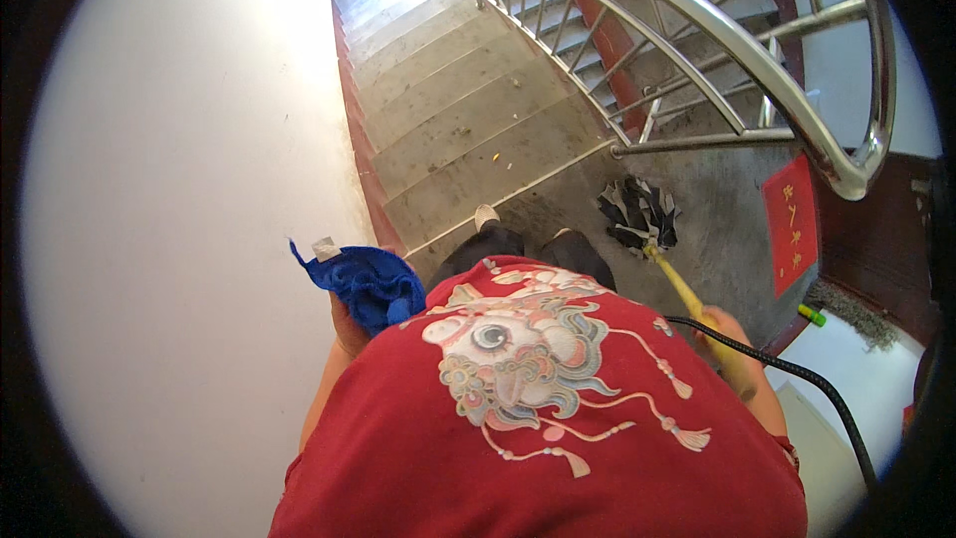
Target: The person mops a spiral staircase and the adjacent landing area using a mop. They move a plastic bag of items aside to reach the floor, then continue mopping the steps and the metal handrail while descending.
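Observation:
At the left, by the white wall, my left hand point(347, 327) holds a bunched blue cloth point(370, 280) with a pale tag at its edge. The cloth hides most of the fingers. My right hand point(723, 323) is closed around the yellow handle point(676, 280) of a mop, low at my right side. The handle slants down to the mop head point(633, 211) of black and grey fabric strips, which rests on the concrete landing. Part of the handle behind my forearm is hidden.
Concrete stairs point(478, 127) descend ahead, with small bits of litter on the treads. A stainless steel railing point(672, 52) curves along the right. A red paper with writing point(792, 228), a doormat point(855, 310) and a green-yellow object point(812, 315) lie right. A black cable point(806, 373) crosses my right arm.

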The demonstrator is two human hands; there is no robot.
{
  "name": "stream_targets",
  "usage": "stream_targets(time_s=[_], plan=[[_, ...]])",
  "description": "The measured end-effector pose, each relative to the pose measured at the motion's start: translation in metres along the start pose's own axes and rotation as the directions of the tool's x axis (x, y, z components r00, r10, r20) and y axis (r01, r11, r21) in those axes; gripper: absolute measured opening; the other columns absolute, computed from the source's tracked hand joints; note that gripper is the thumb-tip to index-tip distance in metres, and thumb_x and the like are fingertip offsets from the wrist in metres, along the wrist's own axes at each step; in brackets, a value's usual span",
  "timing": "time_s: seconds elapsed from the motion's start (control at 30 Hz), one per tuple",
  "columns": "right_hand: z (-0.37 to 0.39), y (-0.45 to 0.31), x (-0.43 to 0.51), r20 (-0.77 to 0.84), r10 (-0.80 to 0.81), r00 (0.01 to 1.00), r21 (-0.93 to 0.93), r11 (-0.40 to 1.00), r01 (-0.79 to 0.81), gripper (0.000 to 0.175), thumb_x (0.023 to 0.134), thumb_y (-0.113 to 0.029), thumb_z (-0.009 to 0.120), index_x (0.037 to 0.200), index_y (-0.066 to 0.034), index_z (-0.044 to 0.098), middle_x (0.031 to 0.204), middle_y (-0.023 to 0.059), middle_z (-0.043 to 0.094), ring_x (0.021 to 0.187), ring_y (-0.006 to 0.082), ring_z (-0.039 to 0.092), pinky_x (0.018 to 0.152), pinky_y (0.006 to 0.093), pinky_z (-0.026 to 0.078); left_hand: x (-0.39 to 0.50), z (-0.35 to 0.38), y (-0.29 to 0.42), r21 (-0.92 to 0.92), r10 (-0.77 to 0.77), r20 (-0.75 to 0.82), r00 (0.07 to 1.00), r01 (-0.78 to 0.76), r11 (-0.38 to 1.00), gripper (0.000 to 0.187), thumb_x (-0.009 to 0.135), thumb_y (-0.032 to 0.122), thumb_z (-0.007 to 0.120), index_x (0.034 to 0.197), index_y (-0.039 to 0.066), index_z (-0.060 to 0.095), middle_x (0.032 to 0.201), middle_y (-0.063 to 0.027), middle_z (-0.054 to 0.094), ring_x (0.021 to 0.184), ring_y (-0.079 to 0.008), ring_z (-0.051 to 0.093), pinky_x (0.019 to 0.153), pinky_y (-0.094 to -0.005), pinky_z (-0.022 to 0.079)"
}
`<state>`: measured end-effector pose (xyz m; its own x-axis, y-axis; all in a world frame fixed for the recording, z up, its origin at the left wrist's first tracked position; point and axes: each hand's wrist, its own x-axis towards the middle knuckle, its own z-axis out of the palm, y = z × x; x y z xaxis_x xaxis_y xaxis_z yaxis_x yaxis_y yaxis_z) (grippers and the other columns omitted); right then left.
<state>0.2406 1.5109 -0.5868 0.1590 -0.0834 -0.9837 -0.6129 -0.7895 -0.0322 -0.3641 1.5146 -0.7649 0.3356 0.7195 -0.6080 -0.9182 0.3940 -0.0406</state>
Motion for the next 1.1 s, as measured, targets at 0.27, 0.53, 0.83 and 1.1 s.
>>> stream_targets(time_s=[0.27,0.53,0.83,1.1], plan=[[0.056,0.124,0.085,-0.194,-0.08,0.978,-0.514,0.857,-0.032,0.03,0.084,-0.019,0.056,0.099,0.0069,0.051,0.079,0.0136,0.06,0.066,0.0205,0.063,0.059,0.0286,0.055,-0.006,-0.026,0.039,0.13,-0.163,-0.021,0.986,0.164,0.978,0.053,0.086,0.032,0.055,0.131,0.007,0.043,0.123,-0.0156,0.056,0.105,-0.0293,0.059,0.093,-0.0481,0.047],[0.083,0.153,0.114,-0.223,-0.286,0.932,-0.77,0.638,0.012,0.033,0.08,-0.017,0.06,0.102,0.0063,0.05,0.082,0.0146,0.06,0.069,0.0212,0.062,0.06,0.0312,0.054,0.029,-0.004,0.085,0.415,0.026,-0.088,0.996,0.013,0.91,0.053,0.091,0.035,0.049,0.137,0.01,0.038,0.132,-0.0156,0.049,0.117,-0.0314,0.052,0.092,-0.0561,0.044],[-0.043,0.166,0.105,-0.315,-0.454,0.834,-0.774,0.631,0.052,0.04,0.076,-0.016,0.064,0.105,0.0057,0.049,0.085,0.0157,0.059,0.073,0.0221,0.061,0.062,0.0342,0.052,0.04,0.075,0.036,0.542,0.155,0.085,0.984,-0.177,0.821,0.047,0.08,0.012,0.044,0.125,-0.002,0.047,0.116,-0.0143,0.058,0.105,-0.0259,0.057,0.093,-0.0384,0.045],[-0.136,0.183,0.077,-0.55,-0.316,0.773,-0.6,0.793,-0.102,0.046,0.072,-0.015,0.067,0.109,0.0051,0.048,0.088,0.0167,0.058,0.076,0.0229,0.06,0.063,0.0368,0.051,0.177,0.247,-0.142,0.845,-0.014,0.396,0.918,-0.37,-0.385,0.027,0.089,0.022,0.058,0.108,0.004,0.061,0.098,-0.0184,0.065,0.095,-0.0322,0.061,0.082,-0.0356,0.047]])
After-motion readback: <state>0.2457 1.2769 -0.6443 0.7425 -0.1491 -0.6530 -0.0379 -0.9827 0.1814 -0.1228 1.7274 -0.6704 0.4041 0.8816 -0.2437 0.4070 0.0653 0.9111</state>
